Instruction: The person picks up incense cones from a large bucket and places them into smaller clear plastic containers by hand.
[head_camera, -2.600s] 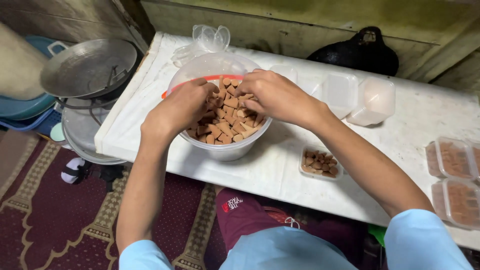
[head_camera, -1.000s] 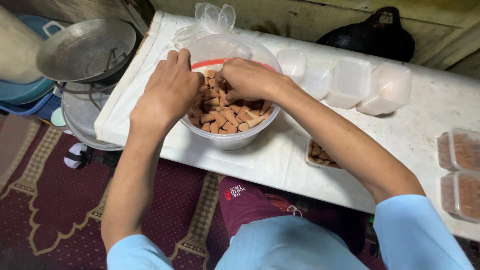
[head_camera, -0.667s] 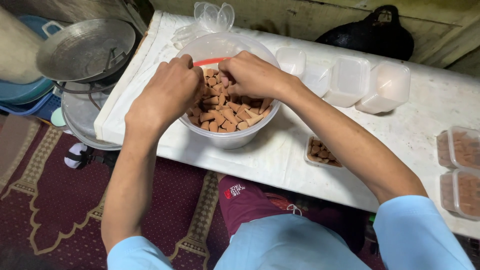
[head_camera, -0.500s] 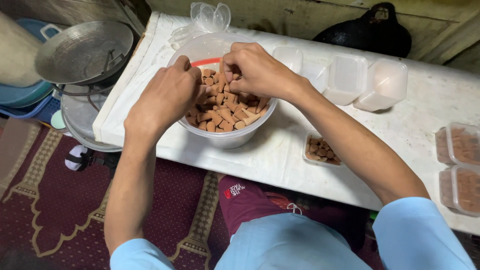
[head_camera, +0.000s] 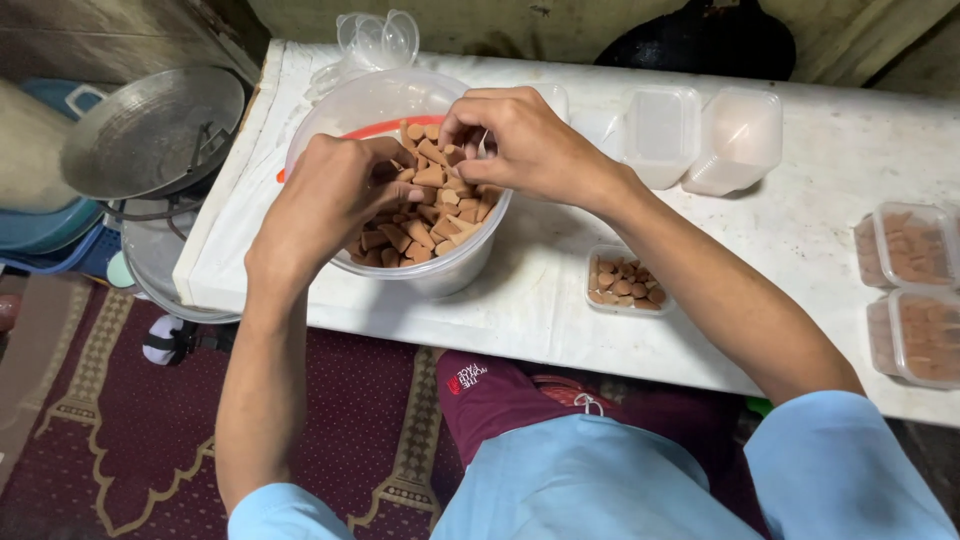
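Spill risk: your left hand (head_camera: 330, 200) and right hand (head_camera: 520, 140), both pinched shut on brown cones (head_camera: 430, 215), crowd the tub (head_camera: 440, 275). Snag the rim and it could tip

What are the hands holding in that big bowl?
Both hands are down in the clear plastic tub of small brown cone-shaped pieces. The right hand pinches some at its fingertips; the left hand hides its grip.

One big tub (head_camera: 440, 275), three filled small boxes (head_camera: 625, 285), two empty boxes (head_camera: 660, 135), one metal pan (head_camera: 150, 130).
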